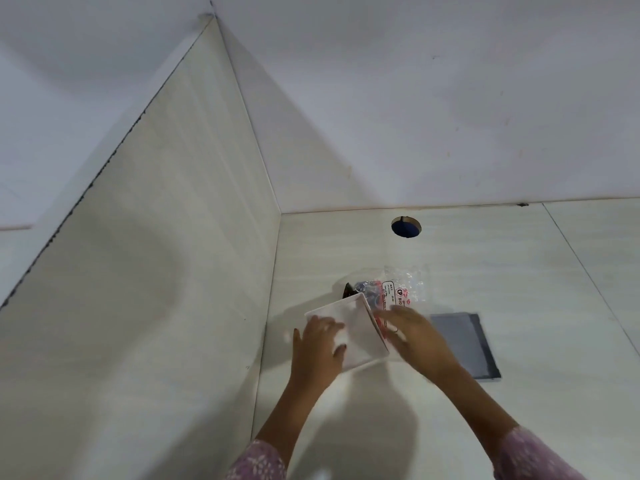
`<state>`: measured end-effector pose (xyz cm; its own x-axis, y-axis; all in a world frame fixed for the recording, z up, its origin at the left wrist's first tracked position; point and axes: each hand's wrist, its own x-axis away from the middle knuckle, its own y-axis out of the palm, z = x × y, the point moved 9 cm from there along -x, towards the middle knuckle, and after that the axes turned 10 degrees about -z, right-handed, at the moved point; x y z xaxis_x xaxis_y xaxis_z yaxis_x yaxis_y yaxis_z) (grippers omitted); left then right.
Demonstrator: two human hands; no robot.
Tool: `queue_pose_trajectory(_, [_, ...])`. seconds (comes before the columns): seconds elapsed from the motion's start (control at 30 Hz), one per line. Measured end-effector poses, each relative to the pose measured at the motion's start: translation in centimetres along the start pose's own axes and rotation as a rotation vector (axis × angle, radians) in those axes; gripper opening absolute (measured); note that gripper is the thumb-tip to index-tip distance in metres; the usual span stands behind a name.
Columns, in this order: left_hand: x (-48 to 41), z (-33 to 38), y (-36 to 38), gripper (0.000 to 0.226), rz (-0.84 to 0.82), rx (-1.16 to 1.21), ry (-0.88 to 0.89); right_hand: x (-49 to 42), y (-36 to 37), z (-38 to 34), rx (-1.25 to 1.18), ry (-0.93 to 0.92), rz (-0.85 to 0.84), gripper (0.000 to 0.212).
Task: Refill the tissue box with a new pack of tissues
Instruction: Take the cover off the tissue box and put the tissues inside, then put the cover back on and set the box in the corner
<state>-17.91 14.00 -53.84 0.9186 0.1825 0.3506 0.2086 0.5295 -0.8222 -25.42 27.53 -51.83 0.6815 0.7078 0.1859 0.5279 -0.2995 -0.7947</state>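
Note:
A white square stack of tissues [360, 327] lies on the pale desk [485, 271] near the side partition. My left hand [318, 344] rests flat on its near left part, fingers spread. My right hand [415, 334] is blurred at the stack's right edge, over the lower end of a clear plastic wrapper with red print [403, 289]. Whether the right hand grips the wrapper or the stack I cannot tell. A dark object [348, 289] peeks out behind the stack. A grey flat panel [467, 344] lies to the right, partly hidden by my right wrist.
A tall cream partition [156, 254] walls off the left side. A round cable hole [406, 227] sits in the desk near the back wall [450, 98]. A seam in the desk surface runs diagonally at the far right.

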Motion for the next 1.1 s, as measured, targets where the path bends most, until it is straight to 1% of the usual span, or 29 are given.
queue_pose_trajectory(0.03, [0.5,-0.2,-1.3,0.036,0.146,0.089,0.002,1.9,-1.7,1.9,-0.088,0.099,0.211,0.032])
queue_pose_trajectory(0.07, [1.0,-0.8,-2.4,0.036,0.272,0.175,-0.037,3.9,-2.6,3.9,-0.154,0.231,0.346,0.033])
queue_pose_trajectory(0.1, [1.5,-1.6,-3.0,0.038,0.363,0.249,-0.117,5.7,-2.6,6.1,-0.205,0.36,0.403,0.035])
queue_pose_trajectory(0.13, [1.7,-2.5,-3.1,0.041,0.398,0.309,-0.221,7.1,-1.9,7.9,-0.217,0.462,0.387,0.035])
queue_pose_trajectory(0.17, [1.8,-3.4,-2.8,0.042,0.382,0.362,-0.322,8.2,-1.2,9.2,-0.175,0.496,0.336,0.032])
queue_pose_trajectory(0.2, [1.7,-4.3,-2.1,0.041,0.337,0.423,-0.405,9.0,-0.5,9.7,-0.091,0.482,0.259,0.028])
queue_pose_trajectory(0.27, [1.4,-5.2,-0.5,0.03,0.225,0.535,-0.484,10.2,1.6,11.0,0.064,0.395,0.128,0.031])
queue_pose_trajectory(0.33, [1.1,-5.2,0.2,0.023,0.168,0.543,-0.451,10.8,3.2,11.8,0.174,0.333,0.034,0.032])
queue_pose_trajectory(0.37, [1.0,-5.2,0.4,0.023,0.164,0.523,-0.421,10.8,3.2,11.8,0.218,0.295,0.034,0.027])
queue_pose_trajectory(0.43, [1.0,-4.9,0.4,0.023,0.163,0.496,-0.368,11.0,2.4,11.5,0.286,0.256,0.084,0.008])
queue_pose_trajectory(0.47, [1.0,-4.8,0.5,0.023,0.154,0.498,-0.351,11.1,1.6,11.4,0.274,0.263,0.121,0.01])
queue_pose_trajectory(0.5, [0.9,-4.9,0.6,0.024,0.145,0.502,-0.339,11.2,0.7,11.6,0.24,0.275,0.183,0.012])
queue_pose_trajectory(0.53, [0.9,-4.9,0.7,0.025,0.13,0.508,-0.334,11.5,-0.6,11.5,0.181,0.322,0.257,0.009])
queue_pose_trajectory(0.57, [0.9,-4.8,0.8,0.026,0.115,0.515,-0.327,11.8,-2.0,11.6,0.126,0.369,0.364,0.007])
queue_pose_trajectory(0.63, [1.0,-4.6,0.9,0.028,0.083,0.532,-0.318,12.7,-5.3,11.4,-0.065,0.503,0.568,0.014])
queue_pose_trajectory(0.7, [1.0,-4.3,1.1,0.03,0.049,0.541,-0.309,13.2,-8.1,10.5,-0.3,0.586,0.751,0.015])
queue_pose_trajectory(0.77, [0.8,-3.8,1.3,0.032,0.003,0.533,-0.282,12.9,-10.2,8.4,-0.471,0.573,0.905,0.018])
queue_pose_trajectory(0.83, [0.6,-3.0,1.6,0.032,-0.047,0.529,-0.252,11.7,-10.6,7.0,-0.661,0.518,0.992,0.018])
queue_pose_trajectory(0.87, [0.7,-2.6,1.5,0.03,-0.049,0.553,-0.239,10.5,-9.9,6.6,-0.777,0.487,0.985,0.019])
queue_pose_trajectory(0.9, [0.9,-2.4,1.2,0.027,-0.028,0.593,-0.23,9.2,-8.8,6.1,-0.888,0.453,0.943,0.02])
queue_pose_trajectory(0.97, [1.5,-2.6,0.4,0.026,0.081,0.708,-0.232,6.4,-5.5,5.3,-0.992,0.452,0.769,0.022])
queue_pose_trajectory(1.03, [1.8,-2.9,0.1,0.033,0.134,0.877,-0.239,4.6,-1.9,4.4,-0.967,0.514,0.589,0.023])
queue_pose_trajectory(1.1, [1.7,-2.9,0.4,0.027,0.111,1.001,-0.232,3.5,0.8,3.4,-0.902,0.555,0.462,0.029])
